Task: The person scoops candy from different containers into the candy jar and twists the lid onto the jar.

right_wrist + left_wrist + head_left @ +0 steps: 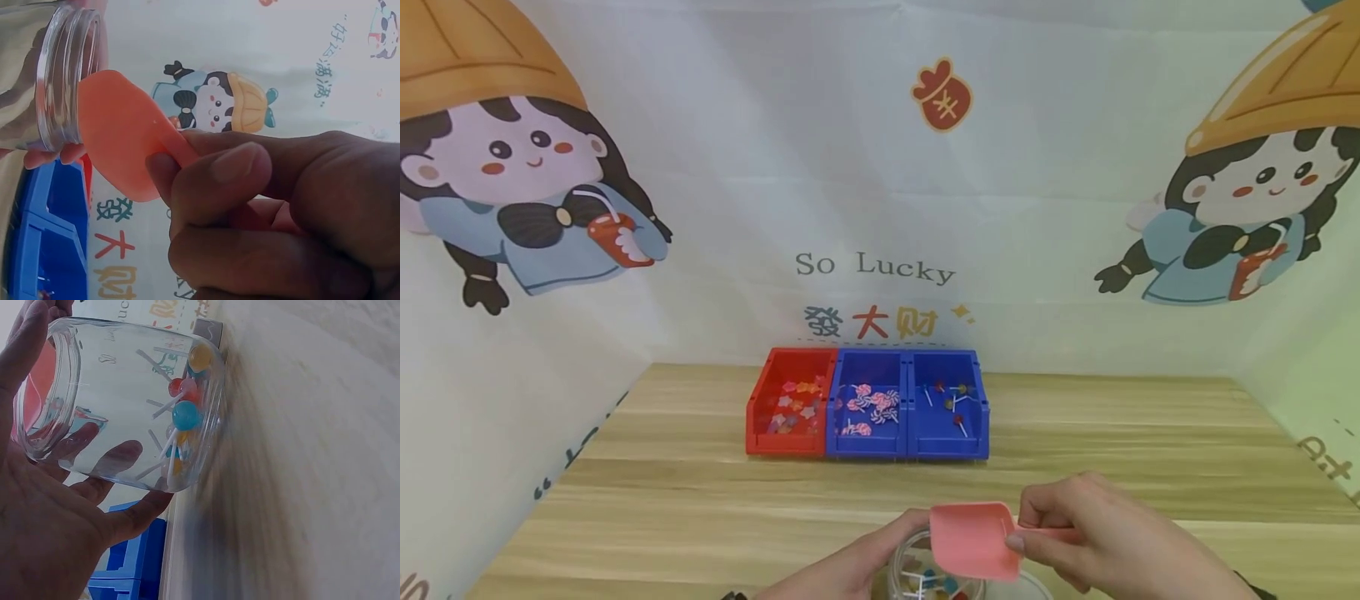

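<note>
A clear glass jar (115,369) stands near the front of the table. My left hand (880,554) holds it, thumb and fingers around its side. Inside, at the bottom, lie several small lollipops (186,415) with round blue, red and yellow heads and white sticks. My right hand (1093,533) grips the handle of a pink scoop (970,542). The scoop's blade is tilted at the jar's mouth, partly covering it in the head view. In the right wrist view the blade's edge meets or nearly meets the threaded rim (69,81); whether they touch I cannot tell.
Behind the hands stand a red bin (756,429) with star-shaped pieces, a blue bin (868,448) with pink-and-white swirl lollipops, and another blue bin (947,448) with a few small lollipops. A round translucent edge (1037,583) shows right of the jar. Printed cloth encloses the table.
</note>
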The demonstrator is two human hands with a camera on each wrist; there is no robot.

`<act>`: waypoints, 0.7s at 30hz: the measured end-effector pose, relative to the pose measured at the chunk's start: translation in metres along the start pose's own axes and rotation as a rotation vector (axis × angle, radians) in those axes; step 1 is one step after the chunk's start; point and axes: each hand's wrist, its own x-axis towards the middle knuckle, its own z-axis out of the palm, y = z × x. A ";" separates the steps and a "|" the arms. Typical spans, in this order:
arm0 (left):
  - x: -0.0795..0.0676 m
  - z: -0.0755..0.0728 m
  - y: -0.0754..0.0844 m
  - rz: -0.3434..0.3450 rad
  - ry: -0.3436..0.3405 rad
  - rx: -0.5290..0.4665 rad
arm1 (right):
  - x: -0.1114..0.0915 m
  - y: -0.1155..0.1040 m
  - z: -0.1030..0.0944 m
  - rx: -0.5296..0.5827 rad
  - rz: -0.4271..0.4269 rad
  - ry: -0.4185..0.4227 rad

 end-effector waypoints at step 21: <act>-0.034 -0.050 0.030 0.030 0.213 0.637 | 0.015 -0.002 0.006 0.126 -0.135 -0.048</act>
